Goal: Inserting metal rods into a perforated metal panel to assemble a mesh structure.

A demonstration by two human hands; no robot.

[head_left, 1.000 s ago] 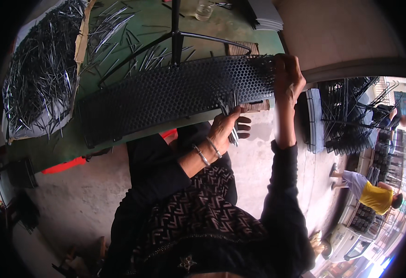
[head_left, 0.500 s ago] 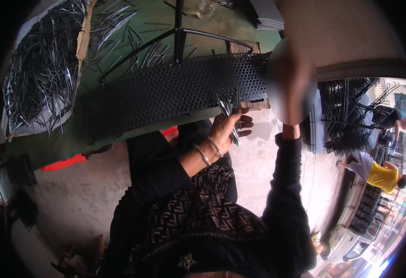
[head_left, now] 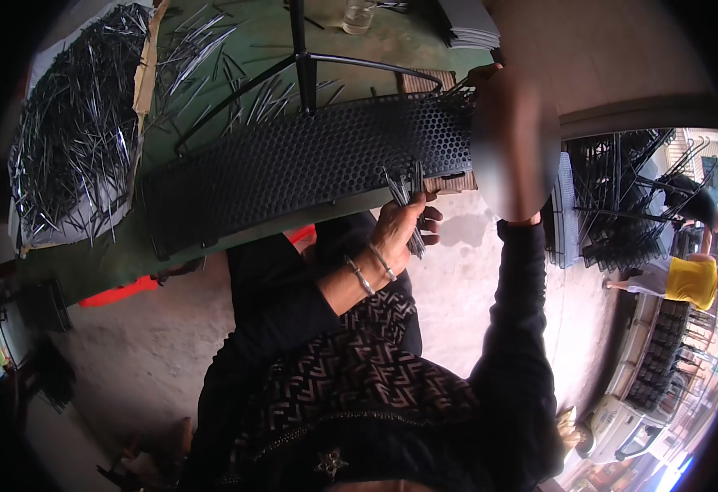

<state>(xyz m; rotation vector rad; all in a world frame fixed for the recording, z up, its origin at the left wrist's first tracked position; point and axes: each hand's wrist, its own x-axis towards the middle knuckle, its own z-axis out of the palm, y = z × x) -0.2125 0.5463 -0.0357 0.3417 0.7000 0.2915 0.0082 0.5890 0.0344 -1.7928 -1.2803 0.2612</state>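
My left hand (head_left: 400,225), with two bracelets at its wrist, is closed round a small bundle of thin shiny dark strips (head_left: 408,193). It sits just in front of the near edge of a long black perforated panel (head_left: 293,168). A black rod frame (head_left: 305,70) rises behind the panel. My right arm reaches far forward to the panel's right end. A blurred patch covers most of my right hand (head_left: 502,86); only some fingertips show beside the panel's corner, and what they hold cannot be made out.
A carton (head_left: 141,82) heaped with dark strips (head_left: 80,131) stands at the left on the green table (head_left: 260,33); more strips lie scattered there. Far back are a glass jar (head_left: 358,16) and stacked grey sheets (head_left: 469,29). Black racks (head_left: 621,201) and a yellow-shirted person (head_left: 691,281) are at right.
My right hand has shifted slightly, and its fingertips now show past the blurred patch. My left hand keeps its bundle nearly in place. The person in yellow has moved right.
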